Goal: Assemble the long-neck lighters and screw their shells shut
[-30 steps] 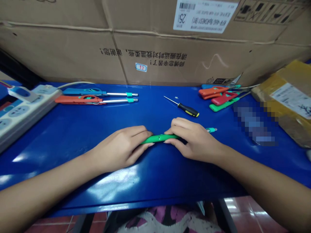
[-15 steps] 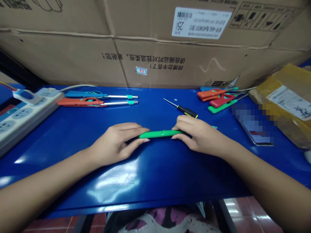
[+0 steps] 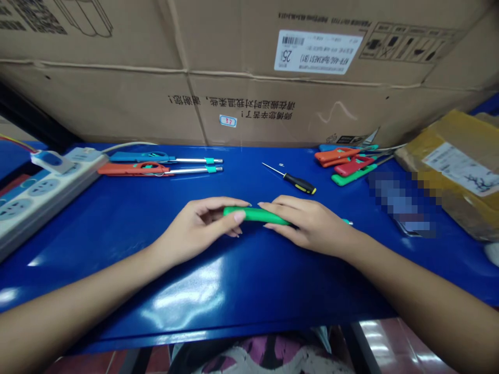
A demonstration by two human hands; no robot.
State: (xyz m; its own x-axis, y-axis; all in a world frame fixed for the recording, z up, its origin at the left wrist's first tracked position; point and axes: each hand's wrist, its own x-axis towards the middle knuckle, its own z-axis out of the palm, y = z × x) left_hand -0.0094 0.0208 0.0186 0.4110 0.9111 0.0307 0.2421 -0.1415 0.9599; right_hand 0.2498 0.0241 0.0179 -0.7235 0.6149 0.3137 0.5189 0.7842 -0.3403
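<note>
A green long-necked lighter (image 3: 255,214) lies across the middle of the blue table (image 3: 117,228), and both hands grip it. My left hand (image 3: 202,227) pinches its left end between thumb and fingers. My right hand (image 3: 306,221) wraps over its right part and hides most of the metal neck; only the teal tip (image 3: 346,222) pokes out past that hand.
A black-and-yellow screwdriver (image 3: 294,180) lies just behind the hands. Blue and orange lighters (image 3: 156,162) lie at the back left beside a power strip (image 3: 35,184). More coloured lighters (image 3: 346,163) sit at the back right. Cardboard boxes (image 3: 249,78) wall off the rear, and a yellow parcel (image 3: 456,166) lies at the right.
Both hands have shifted closer together along the green lighter, covering more of its body. The view has tilted slightly, so the table items sit lower in frame.
</note>
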